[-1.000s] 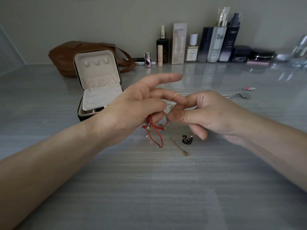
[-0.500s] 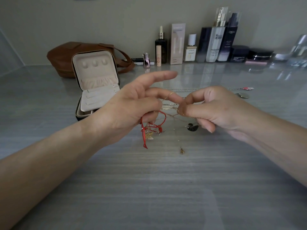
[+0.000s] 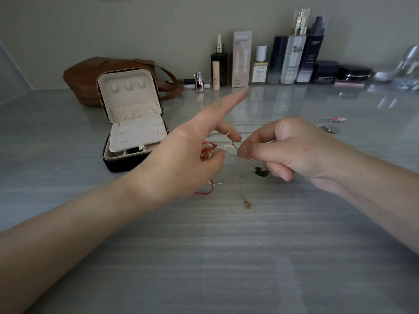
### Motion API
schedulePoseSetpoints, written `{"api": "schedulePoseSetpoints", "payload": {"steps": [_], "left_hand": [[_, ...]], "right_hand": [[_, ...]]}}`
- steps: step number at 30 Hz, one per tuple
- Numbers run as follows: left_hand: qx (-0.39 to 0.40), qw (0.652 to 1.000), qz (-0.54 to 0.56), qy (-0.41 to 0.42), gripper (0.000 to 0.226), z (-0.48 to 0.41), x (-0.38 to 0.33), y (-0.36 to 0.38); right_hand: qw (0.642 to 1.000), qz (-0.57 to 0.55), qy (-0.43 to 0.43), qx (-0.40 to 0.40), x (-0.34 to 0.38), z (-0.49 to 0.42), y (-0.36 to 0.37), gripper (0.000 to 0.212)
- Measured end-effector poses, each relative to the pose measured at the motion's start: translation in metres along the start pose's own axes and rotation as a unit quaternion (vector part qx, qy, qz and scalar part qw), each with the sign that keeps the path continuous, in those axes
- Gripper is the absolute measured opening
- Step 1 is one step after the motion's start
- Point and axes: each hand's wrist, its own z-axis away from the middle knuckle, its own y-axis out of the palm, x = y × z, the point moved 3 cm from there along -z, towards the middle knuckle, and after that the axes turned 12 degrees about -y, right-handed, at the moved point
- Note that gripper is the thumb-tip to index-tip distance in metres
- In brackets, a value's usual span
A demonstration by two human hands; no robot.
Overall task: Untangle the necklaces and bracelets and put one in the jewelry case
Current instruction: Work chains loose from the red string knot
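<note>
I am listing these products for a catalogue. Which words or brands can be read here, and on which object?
"L'OREAL": on the tall dark bottle with clear cap.
"H": on the tall white bottle with gold pump; other print blurred.
Small cream bottle with white cap, peach tube, pale carton, dark jars: print too small to read.

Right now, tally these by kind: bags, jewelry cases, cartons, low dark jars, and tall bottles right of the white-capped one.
Bags: 1
Jewelry cases: 1
Cartons: 1
Low dark jars: 2
Tall bottles: 3
Total: 8
</note>
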Motion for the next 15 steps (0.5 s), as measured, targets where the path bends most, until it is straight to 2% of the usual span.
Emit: {"api": "schedulePoseSetpoints", "payload": {"steps": [4,8,15], "left_hand": [[-0.031,0.999,0.021,-0.002,0.088,-0.0007,0.0004,-0.0045],[-0.039,0.997,0.065,-0.027,0.085,-0.0052,0.0066,-0.007],[-0.02,0.995,0.088,-0.033,0.082,-0.0073,0.0086,-0.007]], "right_hand": [[0.999,-0.02,-0.01,0.031,0.0007,0.0006,-0.0002,0.012],[0.998,-0.022,-0.014,0.061,0.0031,0.0025,0.0034,0.028],[0.999,-0.014,-0.01,0.03,0.0019,0.0038,-0.0011,0.034]]}}
